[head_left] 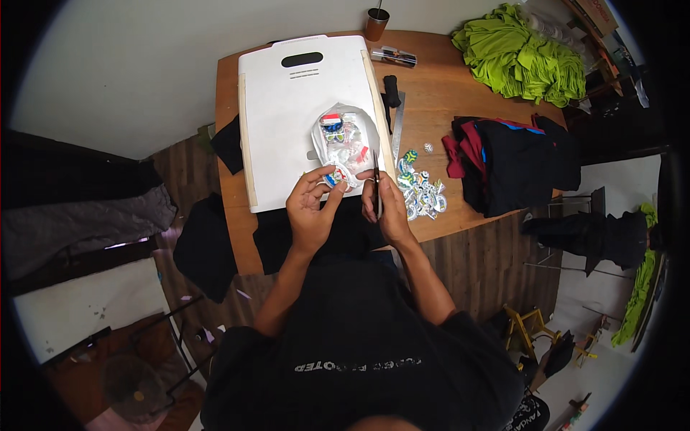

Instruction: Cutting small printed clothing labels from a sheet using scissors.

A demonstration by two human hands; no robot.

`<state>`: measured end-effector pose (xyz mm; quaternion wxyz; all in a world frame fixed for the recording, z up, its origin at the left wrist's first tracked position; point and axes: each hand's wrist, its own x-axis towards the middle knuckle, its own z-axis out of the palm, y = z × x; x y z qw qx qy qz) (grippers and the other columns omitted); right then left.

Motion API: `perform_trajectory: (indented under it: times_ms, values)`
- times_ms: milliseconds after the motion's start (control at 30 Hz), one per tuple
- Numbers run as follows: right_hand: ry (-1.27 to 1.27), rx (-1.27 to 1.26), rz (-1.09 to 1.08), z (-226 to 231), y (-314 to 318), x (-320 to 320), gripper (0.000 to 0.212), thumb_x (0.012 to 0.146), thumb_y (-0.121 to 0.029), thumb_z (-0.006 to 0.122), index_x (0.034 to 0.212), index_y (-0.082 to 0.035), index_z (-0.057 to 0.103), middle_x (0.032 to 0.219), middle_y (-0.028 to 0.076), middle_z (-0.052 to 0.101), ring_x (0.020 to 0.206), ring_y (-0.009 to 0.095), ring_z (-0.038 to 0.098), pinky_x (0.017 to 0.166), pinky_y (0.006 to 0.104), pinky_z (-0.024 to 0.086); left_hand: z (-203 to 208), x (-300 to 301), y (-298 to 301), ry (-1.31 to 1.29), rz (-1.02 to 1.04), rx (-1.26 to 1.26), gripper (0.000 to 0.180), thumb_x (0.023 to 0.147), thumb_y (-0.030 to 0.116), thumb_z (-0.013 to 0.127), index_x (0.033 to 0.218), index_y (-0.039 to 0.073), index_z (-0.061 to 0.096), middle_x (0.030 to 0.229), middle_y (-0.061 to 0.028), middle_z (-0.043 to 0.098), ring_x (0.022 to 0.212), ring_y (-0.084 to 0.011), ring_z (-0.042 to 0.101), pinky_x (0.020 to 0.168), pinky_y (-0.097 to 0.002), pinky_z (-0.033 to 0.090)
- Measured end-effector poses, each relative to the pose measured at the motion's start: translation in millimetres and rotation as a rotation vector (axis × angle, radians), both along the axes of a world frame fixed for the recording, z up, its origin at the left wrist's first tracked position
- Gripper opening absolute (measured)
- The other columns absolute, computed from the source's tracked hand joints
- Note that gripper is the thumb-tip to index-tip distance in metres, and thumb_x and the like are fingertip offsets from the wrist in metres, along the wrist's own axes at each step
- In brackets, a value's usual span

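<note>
My left hand (310, 208) pinches a small round patch (336, 174), white with red, blue and green on it, between thumb and fingertips. Close beside it, my right hand (392, 208) is closed around a pair of dark scissors (376, 167), blades pointing away from me. Just beyond both hands lies an open, see-through plastic bag (366, 121) with several colourful patches inside. The bag rests on a large white board (277, 122) with a dark handle slot. To the right of my right hand, a loose pile of small cut patches (424, 197) lies on the wooden table.
The wooden table (424, 79) also carries folded black and red garments (510, 165), a heap of lime-green cloth (517, 57), a metal ruler (399, 122) and a brown cup (376, 25). Black cloth (287, 233) hangs at the near edge. A standing fan (136, 384) is at lower left.
</note>
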<state>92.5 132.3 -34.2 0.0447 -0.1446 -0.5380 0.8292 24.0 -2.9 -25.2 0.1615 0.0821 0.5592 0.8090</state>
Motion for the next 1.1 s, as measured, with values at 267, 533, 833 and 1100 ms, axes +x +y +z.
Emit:
perform_trajectory:
  times_ms: [267,533,833,1100]
  values:
    - [-0.038,-0.042,0.032,1,-1,0,0.05,0.106,-0.039,0.024,0.123,0.001,0.049,0.065,0.003,0.046,0.048,0.008,0.04,0.046,0.0207,0.036,-2,-2,-1,-0.037,-0.02,-0.019,0.034,0.085,-0.008,0.065,0.117,-0.01,0.054,0.105,-0.0132,0.063,0.089,-0.0143,0.066,0.08,-0.0234,0.051]
    - [-0.005,-0.042,-0.039,-5,-1,-8,0.042,0.105,-0.033,0.028,0.119,0.002,0.045,0.064,0.003,0.041,0.046,0.011,0.038,0.046,0.0249,0.037,-6,-1,1,-0.013,-0.02,-0.025,0.033,0.085,-0.008,0.065,0.117,-0.01,0.054,0.107,-0.0136,0.062,0.088,-0.0133,0.066,0.079,-0.0229,0.051]
    - [-0.27,0.313,-0.204,-14,1,-5,0.021,0.092,-0.023,0.066,0.081,-0.006,0.063,0.056,-0.009,0.044,0.048,0.0,0.037,0.044,0.0199,0.027,-8,-3,0,-0.013,-0.029,-0.025,0.034,0.086,-0.008,0.064,0.118,-0.01,0.053,0.107,-0.0155,0.063,0.088,-0.0151,0.066,0.079,-0.0236,0.052]
    - [-0.243,0.159,-0.187,-3,-5,-8,0.019,0.094,-0.022,0.062,0.103,-0.005,0.063,0.059,-0.011,0.038,0.051,0.0,0.032,0.046,0.0199,0.024,-10,-4,-2,-0.001,-0.063,0.024,0.033,0.088,-0.006,0.061,0.119,-0.01,0.051,0.105,-0.0155,0.063,0.093,-0.0163,0.065,0.081,-0.0274,0.055]
